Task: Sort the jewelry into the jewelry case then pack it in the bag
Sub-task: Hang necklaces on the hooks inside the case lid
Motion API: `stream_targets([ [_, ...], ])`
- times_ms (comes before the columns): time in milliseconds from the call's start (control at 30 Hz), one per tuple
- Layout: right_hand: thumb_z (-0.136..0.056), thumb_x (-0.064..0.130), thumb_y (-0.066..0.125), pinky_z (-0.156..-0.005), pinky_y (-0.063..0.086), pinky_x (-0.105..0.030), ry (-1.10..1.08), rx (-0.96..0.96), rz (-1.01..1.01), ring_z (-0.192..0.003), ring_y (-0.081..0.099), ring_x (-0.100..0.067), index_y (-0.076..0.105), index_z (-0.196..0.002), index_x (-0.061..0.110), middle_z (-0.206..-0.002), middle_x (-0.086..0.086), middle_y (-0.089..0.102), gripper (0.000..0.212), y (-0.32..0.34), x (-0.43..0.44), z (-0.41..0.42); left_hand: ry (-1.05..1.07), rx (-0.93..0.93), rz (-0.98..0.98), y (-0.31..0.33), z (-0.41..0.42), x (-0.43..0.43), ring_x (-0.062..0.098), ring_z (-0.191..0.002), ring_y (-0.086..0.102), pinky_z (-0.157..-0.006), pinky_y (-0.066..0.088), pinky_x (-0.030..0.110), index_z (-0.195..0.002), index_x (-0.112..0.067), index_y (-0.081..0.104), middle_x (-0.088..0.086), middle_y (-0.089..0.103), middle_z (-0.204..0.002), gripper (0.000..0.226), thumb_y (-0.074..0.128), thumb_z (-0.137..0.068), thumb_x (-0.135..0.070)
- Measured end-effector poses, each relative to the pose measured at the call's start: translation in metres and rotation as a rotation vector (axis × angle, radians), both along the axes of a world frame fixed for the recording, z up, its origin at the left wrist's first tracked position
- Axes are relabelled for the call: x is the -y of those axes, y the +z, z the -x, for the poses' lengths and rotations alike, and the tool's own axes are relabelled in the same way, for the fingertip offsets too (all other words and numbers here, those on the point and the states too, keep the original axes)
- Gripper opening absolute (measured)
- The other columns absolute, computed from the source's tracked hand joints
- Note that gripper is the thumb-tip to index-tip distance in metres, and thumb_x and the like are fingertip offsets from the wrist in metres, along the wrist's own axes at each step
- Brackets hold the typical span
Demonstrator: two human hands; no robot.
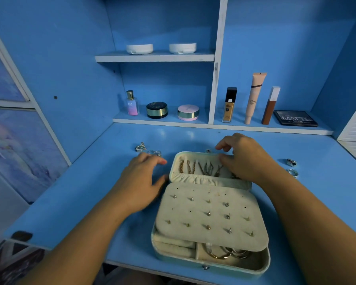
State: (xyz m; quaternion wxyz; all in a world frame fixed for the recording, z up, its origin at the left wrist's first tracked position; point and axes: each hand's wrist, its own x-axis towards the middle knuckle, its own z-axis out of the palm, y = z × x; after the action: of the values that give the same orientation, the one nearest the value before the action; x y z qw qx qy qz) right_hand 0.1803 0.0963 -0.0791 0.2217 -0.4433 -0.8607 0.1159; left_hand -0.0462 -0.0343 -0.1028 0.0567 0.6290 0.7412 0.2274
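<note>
An open pale-green jewelry case [263, 262] lies on the blue desk. Its cream stud panel [210, 214] holds several earrings. Chains [199, 167] hang in the lid pocket, and gold and silver hoops [228, 254] lie in the bottom tray. My right hand [245, 155] grips the lid's far right rim, thumb inside, fingers curled over the edge. My left hand [140, 179] hovers with relaxed fingers just left of the case, holding nothing. Loose silver rings [141, 147] lie beyond my left hand; two more rings [292, 167] lie at the right. No bag is in view.
On the low shelf stand a perfume bottle [132, 103], two compacts [157, 110], foundation tubes [253, 97] and a dark palette [295, 118]. White round cases [139, 48] sit on the upper shelf. The desk's front edge [49, 246] runs close under the case.
</note>
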Motion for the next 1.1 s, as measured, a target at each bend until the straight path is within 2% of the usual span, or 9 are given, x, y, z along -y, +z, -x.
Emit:
stream_targets([
  [100,-0.09,0.021,0.058,-0.075,0.036,-0.022,-0.033,0.039,0.015,-0.09,0.047,-0.012,0.063,-0.113,0.023,-0.107,0.0,0.056,0.023,-0.003,-0.003,-0.003,-0.018,-0.055,-0.017,-0.007,-0.003,0.005,0.016,-0.125,0.046,-0.104,0.036,0.033,-0.13,-0.025,0.055,-0.006,0.047,-0.137,0.043,0.052,-0.093,-0.046],
  [200,-0.09,0.02,0.057,-0.072,0.037,-0.022,-0.061,0.028,0.057,-0.085,0.049,-0.013,0.065,-0.109,0.022,-0.104,0.0,0.059,0.02,-0.004,-0.004,-0.006,-0.018,-0.1,-0.003,-0.009,-0.006,0.005,0.012,-0.134,0.035,-0.11,0.024,0.028,-0.137,-0.028,0.048,-0.009,0.038,-0.146,0.043,0.047,-0.097,-0.043],
  [333,-0.091,0.02,0.055,-0.063,0.037,-0.017,-0.078,0.023,0.121,-0.084,0.052,-0.012,0.065,-0.109,0.022,-0.107,0.0,0.062,0.021,0.002,0.002,-0.008,-0.026,-0.136,0.021,-0.009,-0.007,0.006,0.013,-0.138,0.028,-0.112,0.019,0.029,-0.141,-0.031,0.041,-0.01,0.031,-0.151,0.046,0.04,-0.098,-0.046],
  [467,-0.093,0.029,0.051,-0.09,0.045,-0.031,-0.072,0.156,0.206,-0.109,0.051,-0.022,0.056,-0.126,0.022,-0.124,-0.002,0.049,0.034,0.008,0.019,-0.012,-0.034,-0.143,0.058,-0.007,-0.008,0.009,0.013,-0.139,0.026,-0.112,0.019,0.03,-0.144,-0.031,0.036,-0.01,0.028,-0.152,0.048,0.037,-0.099,-0.049],
  [600,-0.093,0.024,0.052,-0.097,0.042,-0.029,0.0,0.065,0.192,-0.113,0.052,-0.019,0.058,-0.122,0.019,-0.123,0.001,0.05,0.029,0.004,0.041,-0.03,-0.053,-0.163,0.079,-0.007,-0.005,0.007,0.015,-0.141,0.023,-0.115,0.016,0.033,-0.145,-0.03,0.035,-0.007,0.027,-0.154,0.05,0.034,-0.099,-0.05],
  [900,-0.093,0.019,0.056,-0.074,0.043,-0.007,-0.076,-0.215,0.265,-0.091,0.058,0.0,0.064,-0.11,0.027,-0.108,0.01,0.057,0.021,-0.01,0.079,-0.063,-0.062,-0.199,0.109,-0.011,-0.002,0.005,0.017,-0.142,0.024,-0.114,0.018,0.035,-0.146,-0.03,0.034,-0.004,0.026,-0.155,0.058,0.024,-0.096,-0.057],
  [967,-0.093,0.021,0.057,-0.067,0.043,-0.01,-0.17,-0.323,0.36,-0.082,0.06,-0.001,0.062,-0.112,0.026,-0.099,0.011,0.062,0.021,-0.009,0.082,-0.058,-0.06,-0.169,0.106,-0.011,-0.002,0.005,0.018,-0.141,0.026,-0.114,0.017,0.034,-0.144,-0.03,0.038,-0.004,0.028,-0.155,0.053,0.027,-0.097,-0.053],
  [1033,-0.091,0.023,0.06,-0.062,0.047,-0.017,-0.289,-0.46,0.483,-0.074,0.064,-0.011,0.06,-0.112,0.021,-0.094,0.007,0.067,0.022,-0.006,0.08,-0.051,-0.051,-0.108,0.088,-0.009,-0.003,0.005,0.018,-0.14,0.029,-0.113,0.017,0.034,-0.14,-0.031,0.045,-0.005,0.032,-0.153,0.05,0.024,-0.098,-0.048],
  [1100,-0.089,0.024,0.063,-0.062,0.048,-0.021,-0.359,-0.492,0.546,-0.067,0.063,-0.018,0.065,-0.101,0.018,-0.088,0.001,0.071,0.014,-0.002,0.074,-0.045,-0.045,-0.06,0.087,-0.007,-0.003,0.004,0.017,-0.139,0.03,-0.113,0.017,0.034,-0.136,-0.032,0.051,-0.007,0.034,-0.152,0.055,0.018,-0.096,-0.05],
])
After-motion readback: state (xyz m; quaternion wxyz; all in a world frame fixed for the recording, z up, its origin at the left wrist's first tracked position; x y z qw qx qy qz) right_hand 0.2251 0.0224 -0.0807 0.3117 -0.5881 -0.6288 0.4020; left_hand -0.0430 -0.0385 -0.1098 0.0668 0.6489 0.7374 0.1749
